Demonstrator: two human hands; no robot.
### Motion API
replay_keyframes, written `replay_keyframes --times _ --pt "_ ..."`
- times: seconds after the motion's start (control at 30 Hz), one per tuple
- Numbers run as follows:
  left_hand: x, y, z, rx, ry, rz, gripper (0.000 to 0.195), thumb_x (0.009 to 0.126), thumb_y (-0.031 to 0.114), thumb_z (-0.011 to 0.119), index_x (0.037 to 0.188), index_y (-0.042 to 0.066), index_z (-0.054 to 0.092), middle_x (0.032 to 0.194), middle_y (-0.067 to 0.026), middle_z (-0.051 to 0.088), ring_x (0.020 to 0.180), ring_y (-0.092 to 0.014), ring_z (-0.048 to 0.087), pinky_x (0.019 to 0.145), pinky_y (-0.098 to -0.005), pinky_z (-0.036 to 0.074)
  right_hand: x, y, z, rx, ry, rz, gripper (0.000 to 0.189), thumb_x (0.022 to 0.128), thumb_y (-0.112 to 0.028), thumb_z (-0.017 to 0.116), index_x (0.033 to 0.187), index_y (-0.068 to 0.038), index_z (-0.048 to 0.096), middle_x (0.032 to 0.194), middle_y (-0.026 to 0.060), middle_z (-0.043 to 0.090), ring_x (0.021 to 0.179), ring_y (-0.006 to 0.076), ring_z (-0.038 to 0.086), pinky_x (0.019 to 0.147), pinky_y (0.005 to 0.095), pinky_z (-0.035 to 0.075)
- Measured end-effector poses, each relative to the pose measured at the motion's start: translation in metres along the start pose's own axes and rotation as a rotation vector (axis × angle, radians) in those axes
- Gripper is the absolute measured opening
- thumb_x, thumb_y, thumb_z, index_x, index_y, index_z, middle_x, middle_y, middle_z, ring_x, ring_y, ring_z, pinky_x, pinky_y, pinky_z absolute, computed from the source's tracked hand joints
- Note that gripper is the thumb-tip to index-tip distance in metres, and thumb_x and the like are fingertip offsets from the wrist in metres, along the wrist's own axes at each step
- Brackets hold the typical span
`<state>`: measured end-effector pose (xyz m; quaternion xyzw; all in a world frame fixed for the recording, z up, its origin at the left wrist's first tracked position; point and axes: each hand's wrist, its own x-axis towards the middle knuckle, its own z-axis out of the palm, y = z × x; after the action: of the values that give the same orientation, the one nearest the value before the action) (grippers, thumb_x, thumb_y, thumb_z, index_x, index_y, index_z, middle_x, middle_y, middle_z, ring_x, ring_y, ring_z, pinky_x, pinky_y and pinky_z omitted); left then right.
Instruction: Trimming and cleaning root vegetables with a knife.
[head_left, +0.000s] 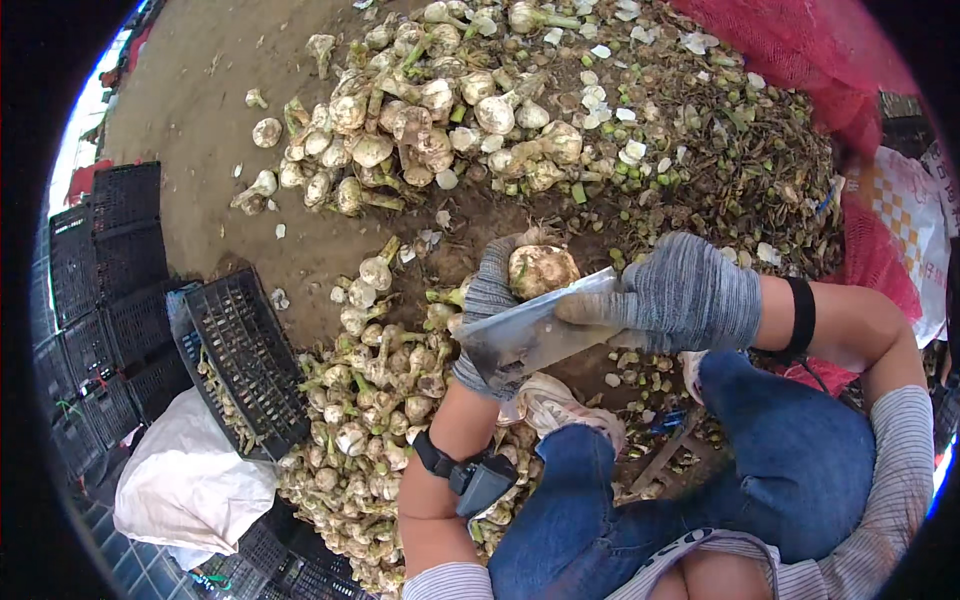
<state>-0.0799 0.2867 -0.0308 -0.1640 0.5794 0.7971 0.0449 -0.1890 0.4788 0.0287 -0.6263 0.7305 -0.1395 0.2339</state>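
My left hand (491, 300), in a grey knitted glove, holds a soil-stained garlic bulb (543, 270) with its root side turned up and away from me. My right hand (675, 296), gloved alike, grips a broad metal blade (536, 330), its thumb flat along the near face. The blade lies across the front of my left palm, close beside the bulb, and hides part of that hand. Whether its edge touches the bulb I cannot tell. Beyond my hands lies a heap of garlic bulbs (371, 150) with short stems; a larger heap (375, 450) spreads at my left.
Cut stems and dry leaf scraps (720, 157) cover the ground ahead on the right. A black plastic crate (247, 367) stands tilted at left, beside a white sack (195, 472) and stacked black crates (127, 225). Red mesh netting (817, 52) and a printed sack (900, 232) lie at right.
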Motion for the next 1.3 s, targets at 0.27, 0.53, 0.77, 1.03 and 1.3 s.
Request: replay_keyframes --times 0.27,0.53,0.77,1.03,1.3 --pt "-0.017 -0.016 0.004 -0.394 -0.083 -0.205 0.046 0.080 -0.001 0.061 0.121 0.003 0.042 0.109 -0.0131 0.059 0.095 -0.021 0.060 0.084 -0.0351 0.053 -0.027 0.018 0.029 0.158 0.061 0.061 0.064 0.079 -0.033 0.065 0.137 -0.027 0.039 0.077 0.0107 0.063 0.058 0.0228 0.061 0.052 0.0350 0.048" --pt "-0.024 0.000 0.010 0.514 -0.121 0.270 0.060 0.059 0.022 0.085 0.110 0.008 0.056 0.101 -0.0088 0.058 0.091 -0.025 0.059 0.082 -0.0364 0.049 -0.069 0.051 0.022 0.847 0.118 0.580 0.060 0.092 -0.042 0.048 0.141 -0.014 0.032 0.117 0.0141 0.058 0.105 0.0192 0.057 0.089 0.0309 0.043" --pt "-0.023 0.015 -0.006 1.113 -0.420 0.704 0.037 0.059 0.029 0.077 0.090 0.013 0.065 0.098 -0.0089 0.060 0.086 -0.031 0.057 0.072 -0.0433 0.047 -0.039 0.021 0.007 0.925 -0.001 0.241 0.067 0.090 -0.053 0.046 0.140 -0.010 0.034 0.078 0.0073 0.061 0.067 0.0155 0.058 0.065 0.0308 0.046" --pt "-0.162 0.076 -0.085 1.365 0.016 0.086 0.033 0.063 0.027 0.077 0.091 0.018 0.062 0.082 -0.0037 0.058 0.075 -0.026 0.057 0.072 -0.0401 0.046 -0.103 0.063 0.050 1.152 -0.138 0.730 0.058 0.092 -0.044 0.048 0.141 -0.015 0.034 0.102 0.0111 0.063 0.083 0.0212 0.061 0.077 0.0330 0.047" --pt "-0.111 0.083 -0.133 1.366 0.138 0.020 0.046 0.079 0.014 0.066 0.122 0.008 0.051 0.104 -0.0191 0.056 0.080 -0.032 0.058 0.071 -0.0392 0.050 -0.058 0.046 0.039 1.280 -0.123 0.798 0.053 0.093 -0.039 0.049 0.142 -0.027 0.032 0.069 0.0002 0.053 0.056 0.0076 0.051 0.052 0.0246 0.046"
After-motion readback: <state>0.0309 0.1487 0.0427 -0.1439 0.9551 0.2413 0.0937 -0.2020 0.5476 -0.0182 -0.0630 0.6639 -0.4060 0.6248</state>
